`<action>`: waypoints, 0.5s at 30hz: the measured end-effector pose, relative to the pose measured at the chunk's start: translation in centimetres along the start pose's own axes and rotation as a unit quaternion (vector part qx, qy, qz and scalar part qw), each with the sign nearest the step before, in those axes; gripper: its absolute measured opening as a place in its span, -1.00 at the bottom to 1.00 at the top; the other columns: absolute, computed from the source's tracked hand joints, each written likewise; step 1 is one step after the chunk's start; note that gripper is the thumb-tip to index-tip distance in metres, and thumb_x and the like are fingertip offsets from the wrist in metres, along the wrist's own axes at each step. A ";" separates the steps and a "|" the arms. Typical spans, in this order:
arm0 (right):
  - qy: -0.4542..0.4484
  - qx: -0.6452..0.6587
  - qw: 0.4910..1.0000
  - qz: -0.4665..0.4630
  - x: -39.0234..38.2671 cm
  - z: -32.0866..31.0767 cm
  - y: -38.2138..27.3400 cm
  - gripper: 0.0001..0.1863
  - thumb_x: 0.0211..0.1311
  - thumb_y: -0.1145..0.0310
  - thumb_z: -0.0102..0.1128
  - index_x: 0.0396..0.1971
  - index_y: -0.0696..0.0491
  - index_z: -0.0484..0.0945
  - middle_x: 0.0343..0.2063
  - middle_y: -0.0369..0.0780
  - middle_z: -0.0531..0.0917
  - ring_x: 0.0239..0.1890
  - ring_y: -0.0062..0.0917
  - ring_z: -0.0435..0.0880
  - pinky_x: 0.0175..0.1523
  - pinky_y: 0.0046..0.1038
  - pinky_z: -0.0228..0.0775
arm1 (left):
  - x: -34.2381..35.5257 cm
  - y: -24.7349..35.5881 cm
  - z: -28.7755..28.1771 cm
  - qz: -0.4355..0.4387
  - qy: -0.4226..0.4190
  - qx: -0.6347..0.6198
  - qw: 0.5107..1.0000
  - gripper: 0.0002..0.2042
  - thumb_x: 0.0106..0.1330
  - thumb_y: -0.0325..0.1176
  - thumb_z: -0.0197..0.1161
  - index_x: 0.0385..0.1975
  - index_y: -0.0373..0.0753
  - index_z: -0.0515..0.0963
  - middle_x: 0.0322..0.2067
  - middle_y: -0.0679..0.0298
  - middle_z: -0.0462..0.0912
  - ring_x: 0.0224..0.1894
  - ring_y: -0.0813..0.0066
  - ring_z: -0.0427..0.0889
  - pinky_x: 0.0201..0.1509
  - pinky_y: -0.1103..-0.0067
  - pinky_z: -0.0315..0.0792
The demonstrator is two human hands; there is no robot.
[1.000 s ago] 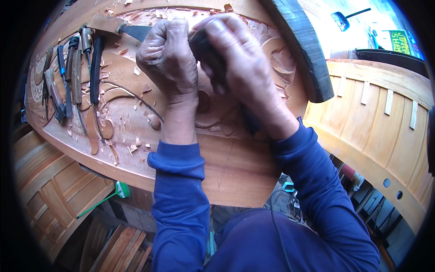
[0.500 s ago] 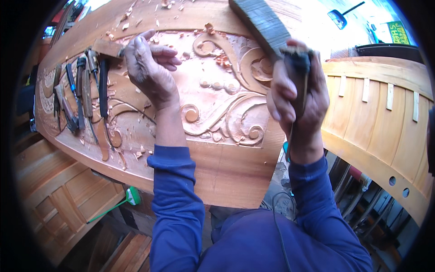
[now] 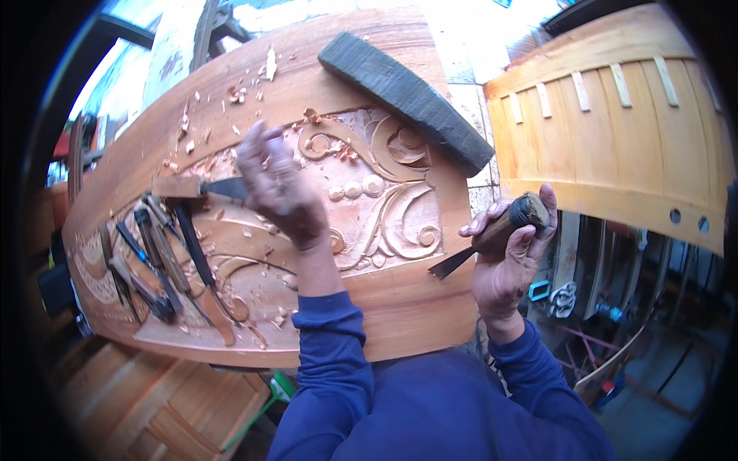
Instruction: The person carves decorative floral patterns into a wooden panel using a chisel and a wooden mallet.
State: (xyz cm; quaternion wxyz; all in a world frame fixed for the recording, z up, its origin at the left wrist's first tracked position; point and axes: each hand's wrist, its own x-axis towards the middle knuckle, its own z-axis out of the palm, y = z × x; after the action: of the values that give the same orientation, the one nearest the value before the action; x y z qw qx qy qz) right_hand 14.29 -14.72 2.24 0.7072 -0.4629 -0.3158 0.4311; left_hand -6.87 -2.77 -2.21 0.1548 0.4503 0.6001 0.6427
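Note:
My right hand [image 3: 507, 269] grips a chisel [image 3: 496, 238] just off the right end of the carved wooden panel [image 3: 407, 303]. Its flared blade points down to the left, and black wrapping circles the frayed butt of its handle. Over the panel, my left hand [image 3: 280, 188] is raised with its fingers loosely apart, slightly blurred, and nothing shows in it. Beside its fingers lies a broad tool with a wooden handle [image 3: 177, 187] and a dark metal blade [image 3: 224, 187]; the hand hides the blade's end. Scrolls and round beads in relief cover the panel's middle.
A heavy dark wooden block [image 3: 407, 100] lies across the panel's upper right. Several carving tools [image 3: 157, 250] rest in a cluster on the left. Wood shavings [image 3: 237, 94] are scattered about. A slatted wooden door [image 3: 600, 134] stands at the right.
My right hand has lowered the chisel and tilted it so the blade now points left. My left hand remains raised above the panel. The whole view has shifted.

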 end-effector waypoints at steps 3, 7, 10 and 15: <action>0.041 -0.018 0.999 -0.014 -0.4 -0.9 -0.3 -0.38 0.62 0.04 -0.01 0.51 -0.14 0.05 -0.16 -0.15 0.53 -0.30 -0.48 0.60 -0.19 -0.33 0.64 | 2.0 2.1 4.0 0.269 -0.321 0.071 0.906 -0.57 0.40 -0.29 0.35 0.27 -0.04 0.55 0.24 0.21 0.61 0.41 0.08 0.42 0.55 0.21 0.20; 0.100 0.001 0.995 -0.004 -0.7 1.4 -1.0 -0.46 0.65 0.06 -0.06 0.47 -0.11 0.12 -0.24 -0.15 0.55 -0.47 -0.54 0.57 -0.42 -0.48 0.55 | 4.9 2.6 9.0 0.419 -0.438 0.140 0.783 -0.44 0.23 -0.01 0.48 0.22 0.00 0.59 0.26 0.25 0.59 0.40 0.12 0.43 0.53 0.20 0.22; 0.136 0.002 0.991 -0.011 -0.6 2.2 -0.8 -0.50 0.66 0.08 -0.07 0.43 -0.10 0.15 -0.30 -0.15 0.56 -0.60 -0.56 0.51 -0.54 -0.53 0.45 | 7.1 1.9 9.3 0.487 -0.517 0.188 0.678 -0.36 0.09 0.02 0.55 0.20 -0.02 0.60 0.11 0.24 0.64 0.25 0.16 0.55 0.41 0.23 0.35; 0.146 0.023 0.989 0.028 1.5 1.6 0.3 -0.57 0.64 0.06 0.00 0.31 -0.07 0.26 -0.28 -0.17 0.56 -0.57 -0.59 0.55 -0.56 -0.58 0.43 | 9.4 0.8 5.8 0.395 -0.470 0.264 0.744 -0.37 0.07 -0.03 0.57 0.16 -0.13 0.61 -0.02 0.20 0.66 0.09 0.18 0.62 0.20 0.28 0.50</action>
State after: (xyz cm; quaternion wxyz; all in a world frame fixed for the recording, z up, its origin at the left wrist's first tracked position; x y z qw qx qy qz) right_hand 13.54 -12.68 2.63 0.7438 -0.5133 -0.1861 0.3856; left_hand -7.32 7.63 1.46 0.0240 0.9150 0.3653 0.1694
